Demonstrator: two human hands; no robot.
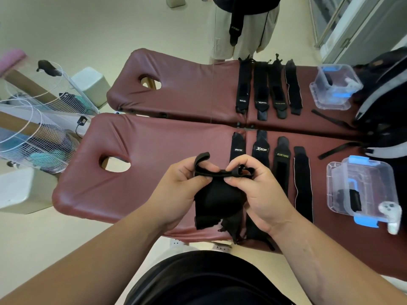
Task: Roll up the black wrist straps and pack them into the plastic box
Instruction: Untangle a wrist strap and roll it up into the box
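**Centre of frame, left to right.** I am pinching the black fabric wrist strap point(210, 197) by its narrow upper band with my left hand point(182, 190). Thumb and curled fingers are closing on the band, and the strap's thumb loop point(201, 158) is sticking up above my knuckles. My right hand point(255, 192) is pinching the same band just beside the left, fingers curled over it. The strap's wide body is hanging crumpled between both palms, above the near edge of the maroon padded table point(143, 183).

**Right of the hands.** Four more flat black straps point(282, 164) are lying side by side on the table, unrolled. At the far right the clear plastic box with blue latches point(332, 172) appears to be standing open, with a rolled dark strap point(350, 200) inside.

**Risk, as I am judging it.** The hanging body is bunching. If I roll over these folds, the roll is likely to come out skewed and loose. It may then spring open on release and sit badly in the box. The thumb loop could also snag a finger.
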